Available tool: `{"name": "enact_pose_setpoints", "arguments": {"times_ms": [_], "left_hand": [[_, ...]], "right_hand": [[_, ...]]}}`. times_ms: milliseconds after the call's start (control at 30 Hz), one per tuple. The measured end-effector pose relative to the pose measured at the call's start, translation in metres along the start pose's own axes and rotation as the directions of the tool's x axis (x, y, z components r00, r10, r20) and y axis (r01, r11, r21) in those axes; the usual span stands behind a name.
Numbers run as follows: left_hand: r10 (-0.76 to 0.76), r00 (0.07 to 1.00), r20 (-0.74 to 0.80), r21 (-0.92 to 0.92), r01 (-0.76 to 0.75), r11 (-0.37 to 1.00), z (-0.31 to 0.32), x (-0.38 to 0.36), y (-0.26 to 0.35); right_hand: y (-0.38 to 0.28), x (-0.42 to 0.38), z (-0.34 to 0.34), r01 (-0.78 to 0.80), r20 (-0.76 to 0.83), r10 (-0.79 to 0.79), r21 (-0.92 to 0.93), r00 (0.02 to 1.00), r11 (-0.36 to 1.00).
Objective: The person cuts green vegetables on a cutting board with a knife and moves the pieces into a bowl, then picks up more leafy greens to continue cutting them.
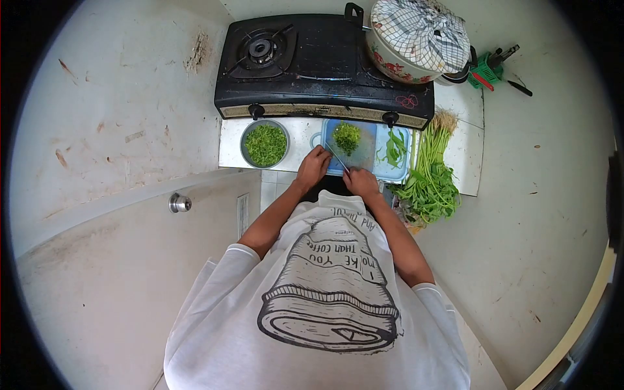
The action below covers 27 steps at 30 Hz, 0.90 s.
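A blue cutting board (367,170) lies on the counter, bearing a small heap of chopped greens (346,138) and, to its right, several loose green leaves (394,149). My right hand (361,181) is closed around the handle of a knife (337,156) at the board's near edge. The blade points away and to the left, beside the heap. At the board's left edge is my left hand (314,166), fingers curled together close to the knife's tip. Whatever those fingers may pinch is too small to make out.
A bowl of chopped greens (265,144) stands on the left. Uncut leafy stems (432,172) with roots lie right of the board. Behind is a black gas stove (318,62) with a cloth-covered pot (416,45). A green basket (484,73) of utensils is at the far right.
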State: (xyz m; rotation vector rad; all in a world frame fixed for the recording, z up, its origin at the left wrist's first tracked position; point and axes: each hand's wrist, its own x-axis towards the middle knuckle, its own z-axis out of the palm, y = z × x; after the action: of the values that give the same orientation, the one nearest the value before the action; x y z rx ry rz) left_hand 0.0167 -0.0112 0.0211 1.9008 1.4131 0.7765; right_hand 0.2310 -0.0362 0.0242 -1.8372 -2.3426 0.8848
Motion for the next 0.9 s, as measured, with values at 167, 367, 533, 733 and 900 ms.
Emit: {"name": "enact_pose_setpoints", "arguments": {"times_ms": [167, 367, 533, 733, 900], "left_hand": [[-0.056, 0.998, -0.004, -0.015, 0.056, 0.998, 0.001, 0.0, 0.0], [-0.095, 0.995, 0.007, -0.047, 0.095, 0.994, 0.003, 0.001, -0.003], [-0.039, 0.999, -0.005, -0.024, 0.039, 0.999, 0.002, 0.001, -0.004], [-0.068, 0.997, -0.02, -0.059, 0.067, 0.996, 0.002, 0.0, -0.001], [-0.091, 0.996, -0.016, -0.052, 0.09, 0.995, 0.001, 0.001, -0.002]], "right_hand": [[-0.002, -0.008, -0.006, -0.07, 0.044, 0.07, -0.004, 0.997, 0.998], [-0.006, -0.01, -0.001, -0.042, 0.094, 0.042, -0.004, 0.995, 0.999], [-0.01, -0.007, -0.005, -0.037, 0.115, 0.037, -0.002, 0.993, 0.999], [-0.011, 0.01, 0.005, 0.019, 0.01, -0.02, 0.02, 1.0, 1.0], [-0.004, 0.002, 0.004, -0.024, 0.016, 0.024, 0.022, 1.0, 0.999]]}}
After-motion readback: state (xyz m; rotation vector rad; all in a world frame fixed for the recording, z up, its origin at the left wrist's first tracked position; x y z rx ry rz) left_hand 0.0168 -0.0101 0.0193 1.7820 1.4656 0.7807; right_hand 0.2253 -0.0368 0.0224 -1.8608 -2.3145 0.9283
